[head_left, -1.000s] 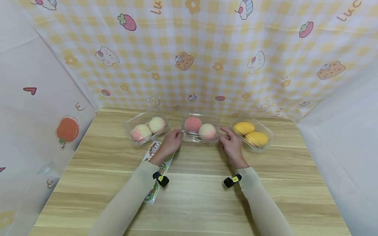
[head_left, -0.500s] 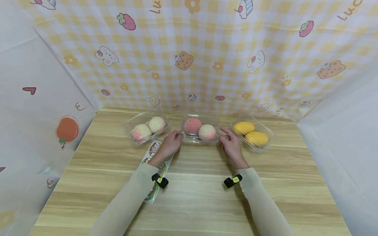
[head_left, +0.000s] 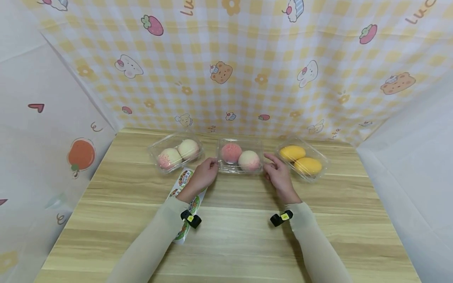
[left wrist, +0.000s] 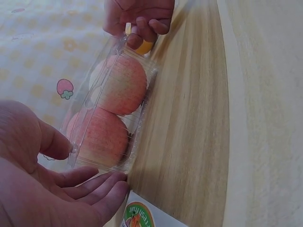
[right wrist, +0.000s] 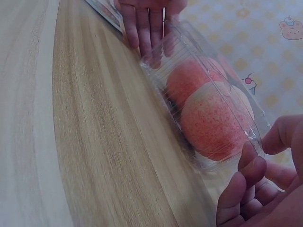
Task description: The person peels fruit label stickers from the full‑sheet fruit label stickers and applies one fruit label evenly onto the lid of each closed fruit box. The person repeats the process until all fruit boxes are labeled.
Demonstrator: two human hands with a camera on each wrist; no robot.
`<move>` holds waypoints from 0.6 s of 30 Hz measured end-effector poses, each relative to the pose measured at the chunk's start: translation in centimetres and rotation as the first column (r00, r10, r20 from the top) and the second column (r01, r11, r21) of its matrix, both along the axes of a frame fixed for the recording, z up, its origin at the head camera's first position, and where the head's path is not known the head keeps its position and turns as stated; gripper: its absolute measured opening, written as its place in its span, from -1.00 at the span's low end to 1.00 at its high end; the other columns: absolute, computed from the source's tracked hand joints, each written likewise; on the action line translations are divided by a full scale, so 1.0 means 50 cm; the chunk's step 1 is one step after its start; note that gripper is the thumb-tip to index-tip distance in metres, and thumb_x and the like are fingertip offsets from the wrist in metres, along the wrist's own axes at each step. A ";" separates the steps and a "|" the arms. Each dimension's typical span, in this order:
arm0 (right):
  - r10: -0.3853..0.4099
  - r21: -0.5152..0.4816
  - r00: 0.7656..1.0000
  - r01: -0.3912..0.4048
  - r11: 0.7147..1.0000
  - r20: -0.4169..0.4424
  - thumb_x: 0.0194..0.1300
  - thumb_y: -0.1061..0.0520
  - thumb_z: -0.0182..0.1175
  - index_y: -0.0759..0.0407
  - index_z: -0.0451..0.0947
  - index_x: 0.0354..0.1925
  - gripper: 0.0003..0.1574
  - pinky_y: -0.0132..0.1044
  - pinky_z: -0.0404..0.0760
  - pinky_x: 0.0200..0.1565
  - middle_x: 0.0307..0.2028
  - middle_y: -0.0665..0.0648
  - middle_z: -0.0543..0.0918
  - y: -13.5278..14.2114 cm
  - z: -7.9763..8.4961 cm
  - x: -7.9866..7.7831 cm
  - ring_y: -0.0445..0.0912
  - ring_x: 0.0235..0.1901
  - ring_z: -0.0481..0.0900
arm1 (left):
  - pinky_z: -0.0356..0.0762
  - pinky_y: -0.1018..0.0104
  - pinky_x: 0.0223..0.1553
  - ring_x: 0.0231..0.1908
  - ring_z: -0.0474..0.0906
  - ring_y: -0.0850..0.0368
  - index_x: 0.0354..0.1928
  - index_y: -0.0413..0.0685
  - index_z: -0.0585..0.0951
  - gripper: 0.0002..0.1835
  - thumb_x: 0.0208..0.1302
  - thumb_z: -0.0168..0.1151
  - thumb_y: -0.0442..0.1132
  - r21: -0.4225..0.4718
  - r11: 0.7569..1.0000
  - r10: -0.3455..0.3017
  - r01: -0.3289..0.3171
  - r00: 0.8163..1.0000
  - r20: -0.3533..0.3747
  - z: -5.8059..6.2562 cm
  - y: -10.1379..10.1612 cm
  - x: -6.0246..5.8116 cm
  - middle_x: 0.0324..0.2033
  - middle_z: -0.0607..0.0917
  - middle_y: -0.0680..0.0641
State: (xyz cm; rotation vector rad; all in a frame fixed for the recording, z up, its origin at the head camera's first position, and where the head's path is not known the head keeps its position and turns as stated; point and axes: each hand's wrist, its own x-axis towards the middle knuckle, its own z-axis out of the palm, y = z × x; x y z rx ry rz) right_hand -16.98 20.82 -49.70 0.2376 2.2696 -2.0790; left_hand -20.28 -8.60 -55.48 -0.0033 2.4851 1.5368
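In the head view a clear plastic fruit box (head_left: 235,167) stands at the middle back of the table. Inside it lie a pink peach (head_left: 231,152) and a paler peach (head_left: 249,161). My left hand (head_left: 206,173) holds the box's left end, thumb at the lid's rim and fingers lower down, as the left wrist view shows. At the other end my right hand (head_left: 278,175) pinches the rim between thumb and fingers (right wrist: 251,163). The lid appears closed in the wrist views.
To the left stands another clear box (head_left: 166,171) with two pale peaches. A third box (head_left: 311,179) on the right holds two yellow mangoes (head_left: 308,166). Under my left forearm lies a strip of round fruit stickers (head_left: 185,179). A checked cloth (head_left: 262,47) hangs behind the table.
The middle box has slid slightly towards me, with both hands moving along at its ends. The side boxes and the sticker strip stay in place.
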 end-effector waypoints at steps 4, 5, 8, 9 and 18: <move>0.005 0.011 1.000 -0.005 1.000 0.024 0.54 0.31 0.19 0.23 0.48 0.55 -0.34 -0.37 0.46 -0.41 -0.50 -0.04 0.51 0.003 0.001 0.003 -0.18 -0.52 0.42 | 0.60 -0.13 0.26 0.24 0.63 -0.14 0.46 -0.11 0.55 -0.47 0.66 0.05 0.03 -0.007 1.000 -0.004 0.004 1.000 0.022 0.003 0.000 0.004 0.30 0.68 -0.19; 0.006 0.015 0.999 -0.006 1.000 0.032 0.55 0.31 0.19 0.21 0.49 0.55 -0.34 -0.38 0.46 -0.41 -0.49 -0.03 0.51 0.004 0.001 0.004 -0.18 -0.51 0.42 | 0.60 -0.12 0.26 0.23 0.63 -0.14 0.46 -0.11 0.56 -0.46 0.66 0.06 0.03 -0.012 1.000 -0.005 0.005 1.000 0.024 0.003 0.000 0.006 0.30 0.68 -0.19; 0.015 0.020 0.999 -0.016 1.000 0.049 0.56 0.28 0.19 0.18 0.47 0.56 -0.33 -0.38 0.45 -0.40 -0.46 -0.03 0.51 0.007 0.003 0.007 -0.19 -0.50 0.42 | 0.62 -0.11 0.23 0.21 0.64 -0.12 0.46 -0.10 0.56 -0.46 0.65 0.06 0.05 -0.023 1.000 -0.006 0.007 1.000 0.027 0.002 0.001 0.009 0.29 0.69 -0.19; 0.018 0.023 0.998 -0.019 1.000 0.053 0.56 0.28 0.18 0.18 0.47 0.57 -0.33 -0.38 0.45 -0.40 -0.46 -0.04 0.51 0.008 0.003 0.008 -0.20 -0.50 0.42 | 0.62 -0.10 0.22 0.20 0.65 -0.11 0.46 -0.09 0.56 -0.46 0.65 0.07 0.05 -0.027 1.000 -0.005 0.006 1.000 0.028 0.001 0.002 0.010 0.29 0.69 -0.18; 0.033 0.056 0.997 -0.037 0.998 0.064 0.59 0.27 0.19 0.21 0.47 0.56 -0.36 -0.39 0.42 -0.42 -0.45 -0.03 0.51 0.013 0.009 0.019 -0.20 -0.50 0.41 | 0.65 -0.05 0.23 0.22 0.65 -0.16 0.44 -0.23 0.56 -0.45 0.64 0.06 -0.02 -0.068 0.997 -0.031 0.029 0.999 -0.027 0.083 0.008 0.066 0.27 0.70 -0.25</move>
